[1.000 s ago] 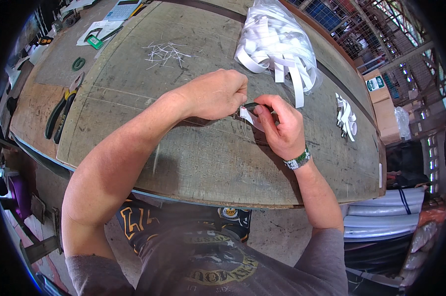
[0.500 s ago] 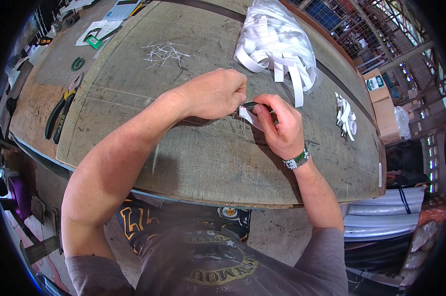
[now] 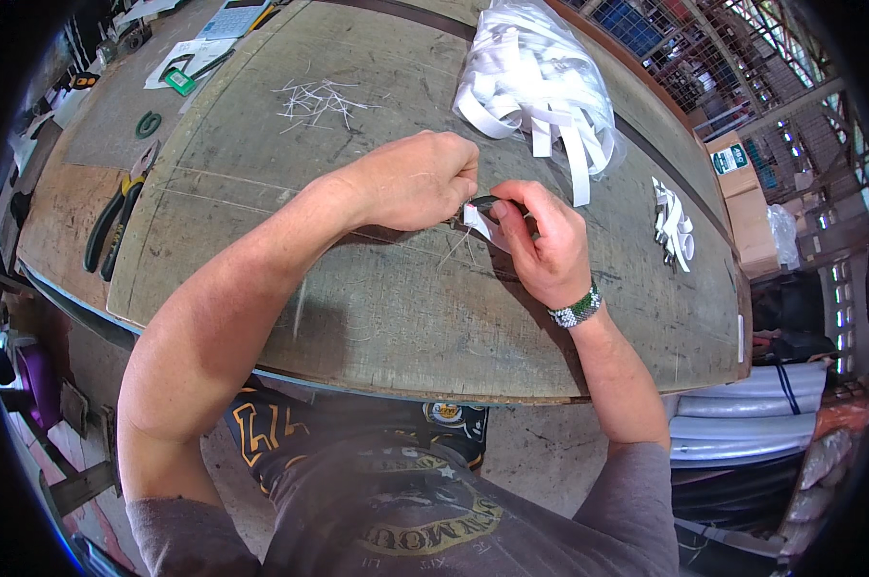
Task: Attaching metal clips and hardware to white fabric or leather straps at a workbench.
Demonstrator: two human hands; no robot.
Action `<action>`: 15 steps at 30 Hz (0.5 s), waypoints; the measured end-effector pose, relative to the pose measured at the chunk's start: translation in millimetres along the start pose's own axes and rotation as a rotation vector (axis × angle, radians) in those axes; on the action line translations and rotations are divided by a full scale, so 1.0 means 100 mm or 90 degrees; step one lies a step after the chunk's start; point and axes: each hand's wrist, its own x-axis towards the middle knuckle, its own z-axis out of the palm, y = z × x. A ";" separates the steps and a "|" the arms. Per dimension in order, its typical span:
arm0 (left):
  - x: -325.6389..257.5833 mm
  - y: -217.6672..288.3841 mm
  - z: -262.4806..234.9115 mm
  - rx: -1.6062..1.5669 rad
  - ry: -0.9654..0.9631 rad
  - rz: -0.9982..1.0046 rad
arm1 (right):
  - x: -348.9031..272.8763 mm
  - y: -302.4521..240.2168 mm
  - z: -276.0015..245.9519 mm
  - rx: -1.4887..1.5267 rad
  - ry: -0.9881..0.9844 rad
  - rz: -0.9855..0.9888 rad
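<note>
My left hand [image 3: 423, 183] is closed above the middle of the wooden table, its fingertips pinched. What lies in the pinch is hidden behind the fingers. Close to its right, my right hand [image 3: 548, 245] is closed on a white strap [image 3: 482, 227], whose end points toward the left hand. Thin loose threads [image 3: 460, 248] hang from that end. A small dark object [image 3: 485, 203] shows between the two hands, against the right fingers; its kind is unclear.
A clear bag of white straps [image 3: 540, 82] lies at the back. Several short straps with dark ends [image 3: 673, 226] sit at right. Cut thread pieces [image 3: 319, 103] are scattered at back left; pliers [image 3: 119, 216] and a green coil [image 3: 148, 124] lie at far left.
Both hands stay nearly in place, shifting slightly with the view. The threads at the strap's end now spread lower and further left.
</note>
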 end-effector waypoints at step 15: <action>-0.01 0.00 -0.04 -0.013 0.017 -0.011 | -0.02 0.05 0.00 0.040 -0.010 0.059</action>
